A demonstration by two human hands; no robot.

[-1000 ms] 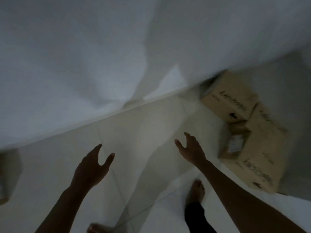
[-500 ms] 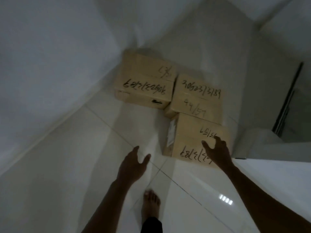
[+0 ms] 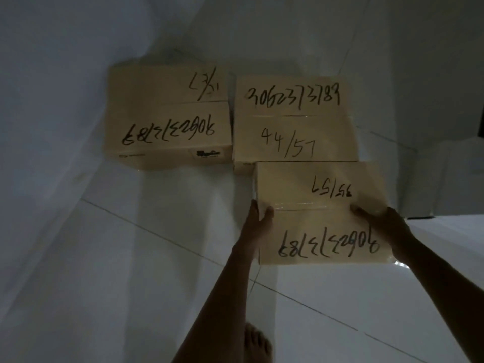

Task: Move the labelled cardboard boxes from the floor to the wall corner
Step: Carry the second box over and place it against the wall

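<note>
Now, left hand: the left hand (image 3: 258, 218) presses flat on the left side of the near box (image 3: 320, 213), thumb hooked over the top edge.
Right hand: the right hand (image 3: 379, 224) grips the right side of the same box, fingers (image 3: 360, 209) curled onto the top.
Near box: it sits between both hands, in front of the middle box (image 3: 293, 119) and partly covering its front edge. I cannot tell if it is lifted or on the floor (image 3: 131, 258).
How it handles: stiff cardboard with flat sides. It looks easy to squeeze between two palms. The tape on top looks shiny, so fingers may slip there. I cannot tell how heavy it is.
Where to hold: the two short sides, low down, look best.
What is inside: all three boxes are taped shut. Nothing inside shows.
Other boxes: the far left box (image 3: 167, 113) sits just beside the middle box, both close to the white wall (image 3: 65, 74).
Foot: a bare foot (image 3: 258, 341) stands on the tiles below.
</note>
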